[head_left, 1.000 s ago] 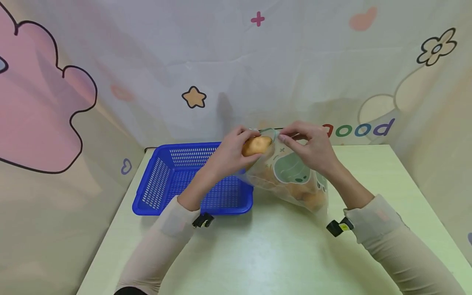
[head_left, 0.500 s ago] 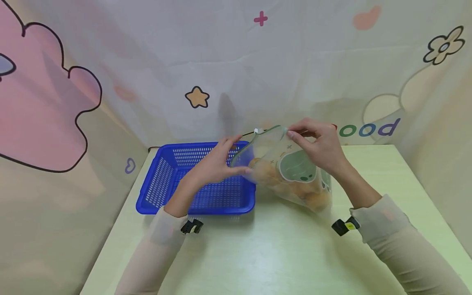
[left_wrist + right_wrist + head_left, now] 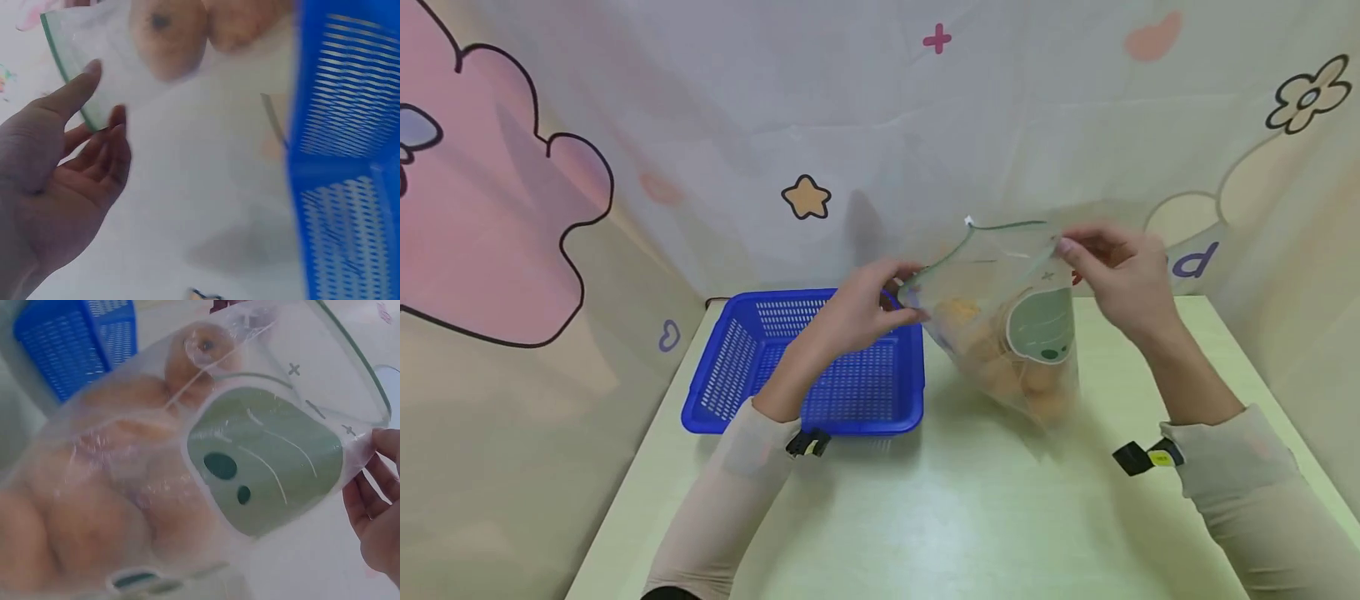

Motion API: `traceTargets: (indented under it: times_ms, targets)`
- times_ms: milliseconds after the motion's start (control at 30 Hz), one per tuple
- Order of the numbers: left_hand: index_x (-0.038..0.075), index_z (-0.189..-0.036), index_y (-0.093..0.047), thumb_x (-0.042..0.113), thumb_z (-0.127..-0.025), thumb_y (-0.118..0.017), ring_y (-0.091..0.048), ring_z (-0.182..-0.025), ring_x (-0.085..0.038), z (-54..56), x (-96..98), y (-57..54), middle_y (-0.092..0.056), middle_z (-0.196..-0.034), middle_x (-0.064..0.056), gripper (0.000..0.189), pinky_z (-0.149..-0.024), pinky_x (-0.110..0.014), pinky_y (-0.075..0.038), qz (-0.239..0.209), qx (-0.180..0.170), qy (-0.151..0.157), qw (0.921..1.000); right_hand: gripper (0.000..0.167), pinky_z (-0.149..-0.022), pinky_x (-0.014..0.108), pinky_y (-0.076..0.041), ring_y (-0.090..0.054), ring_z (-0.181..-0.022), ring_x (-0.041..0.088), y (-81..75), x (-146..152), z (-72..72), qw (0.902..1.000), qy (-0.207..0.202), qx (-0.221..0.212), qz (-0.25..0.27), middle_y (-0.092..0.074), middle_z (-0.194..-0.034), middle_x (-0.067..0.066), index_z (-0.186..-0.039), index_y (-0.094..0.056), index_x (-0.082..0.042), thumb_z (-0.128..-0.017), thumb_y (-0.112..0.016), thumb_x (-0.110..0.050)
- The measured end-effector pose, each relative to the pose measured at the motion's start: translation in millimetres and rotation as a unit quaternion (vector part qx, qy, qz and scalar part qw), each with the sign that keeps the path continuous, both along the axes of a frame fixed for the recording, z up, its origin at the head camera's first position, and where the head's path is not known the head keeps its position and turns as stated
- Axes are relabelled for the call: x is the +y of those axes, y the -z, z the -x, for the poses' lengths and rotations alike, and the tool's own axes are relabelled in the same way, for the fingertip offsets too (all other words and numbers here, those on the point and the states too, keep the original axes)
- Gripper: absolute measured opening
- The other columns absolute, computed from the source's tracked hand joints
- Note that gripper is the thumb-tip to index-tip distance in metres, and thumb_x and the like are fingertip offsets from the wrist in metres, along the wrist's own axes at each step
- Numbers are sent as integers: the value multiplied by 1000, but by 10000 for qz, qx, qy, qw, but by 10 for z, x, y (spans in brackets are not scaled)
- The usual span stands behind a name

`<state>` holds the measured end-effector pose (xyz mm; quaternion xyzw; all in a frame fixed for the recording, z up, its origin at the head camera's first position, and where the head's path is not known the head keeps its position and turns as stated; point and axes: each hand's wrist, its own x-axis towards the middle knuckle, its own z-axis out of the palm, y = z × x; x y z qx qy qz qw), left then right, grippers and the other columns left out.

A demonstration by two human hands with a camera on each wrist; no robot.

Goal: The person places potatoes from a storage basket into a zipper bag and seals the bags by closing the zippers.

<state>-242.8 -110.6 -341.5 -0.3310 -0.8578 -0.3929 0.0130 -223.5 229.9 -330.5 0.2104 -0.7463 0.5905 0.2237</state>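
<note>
A translucent zip bag (image 3: 1041,325) with a green-edged mouth and a green printed patch hangs tilted between my hands, to the right of the blue basket. Inside are several round yellow-brown fruits (image 3: 100,519); a dark spot shows on one end of some, but their exact kind is unclear through the plastic. My left hand (image 3: 853,308) holds the mouth's left corner, thumb on one side and curled fingers on the other. Between thumb and fingers, my right hand (image 3: 1127,275) pinches the opposite corner. A small white slider (image 3: 969,221) sits on the bag's far rim. The mouth is spread wide.
The blue plastic basket (image 3: 868,428) with slotted walls stands left of the bag, partly under my left forearm. Both are over a pale table (image 3: 955,517). A printed cloth (image 3: 880,125) hangs behind, close to the table's back edge.
My left hand let go of a fruit into the bag, then took the mouth's left corner. My right hand moved right and slightly up, stretching and lifting the bag.
</note>
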Motion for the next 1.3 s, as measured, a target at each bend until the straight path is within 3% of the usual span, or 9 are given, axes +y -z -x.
traceTargets:
  times_ms: [200,400,500,600,733,833,967,1167,1300]
  targets:
    - [6,-135,-67,22,-89,-89,-64,-90,-13,11,327,-334,-71,-117,-4,53,-77,-30,-56,-1033,1186,-165,9874,13,-86,25,-61,-73,-85,20,-115,325,5,9601,-903,-397,2617,-78,-93,12,-107,-72,19,-97,-68,12]
    - [2,-131,-68,20,-88,-90,-66,-100,-15,11,560,-216,-71,-114,-7,52,-83,-28,-59,-1735,1116,-407,9776,9,-85,27,-62,-73,-85,19,60,423,39,9421,-952,-989,3059,-78,-92,11,-102,-75,14,-96,-69,10]
    - [1,-132,-66,18,-88,-90,-67,-102,-16,-18,630,-144,-69,-115,-8,53,-85,-27,-60,-2015,869,-362,9750,10,-86,22,-60,-71,-88,16,117,446,13,9556,-496,-1201,2643,-76,-95,5,-106,-75,7,-98,-70,6]
    - [2,-133,-65,18,-88,-89,-67,-101,-16,-56,676,-124,-68,-113,-8,53,-83,-26,-61,-2112,876,-352,9729,9,-80,14,-52,-65,-86,10,86,430,-121,9813,826,-1066,1372,-71,-96,-7,-108,-76,-6,-103,-69,-8]
    - [2,-132,-64,17,-88,-90,-66,-99,-16,-109,716,-127,-67,-110,-8,53,-80,-24,-61,-2147,983,-339,9711,20,-68,17,-43,-57,-77,3,66,300,-403,9729,2270,91,-439,-65,-86,-13,-98,-75,-4,-102,-69,-22]
    - [2,-132,-63,16,-87,-91,-65,-99,-16,-150,750,-125,-66,-110,-8,55,-79,-24,-60,-2168,1070,-331,9698,42,-67,15,-40,-53,-75,-1,105,145,-559,9623,2121,1099,-1300,-66,-80,-1,-91,-74,3,-100,-72,-38]
    - [1,-134,-60,15,-87,-90,-64,-99,-16,-201,820,-105,-66,-109,-8,58,-79,-23,-59,-2107,1388,-234,9674,54,-65,12,-36,-49,-78,0,111,-38,-647,9514,1959,1339,-1965,-64,-79,9,-88,-70,-1,-92,-78,-54]
    - [0,-142,-51,19,-91,-87,-63,-105,-17,-252,916,-42,-66,-113,-11,66,-85,-24,-56,-2039,1498,74,9674,12,-69,9,-44,-55,-78,1,71,-113,-643,9587,1785,1322,-1778,-68,-80,7,-89,-71,1,-90,-81,-6]
    - [3,-147,-48,21,-108,-64,-62,-114,-19,-114,940,-14,-64,-123,-13,46,-92,-32,-56,-2779,842,-414,9560,10,-73,12,-44,-55,-78,-3,14,-60,-674,9649,1179,1431,-1860,-65,-79,2,-88,-72,-1,-88,-78,6]
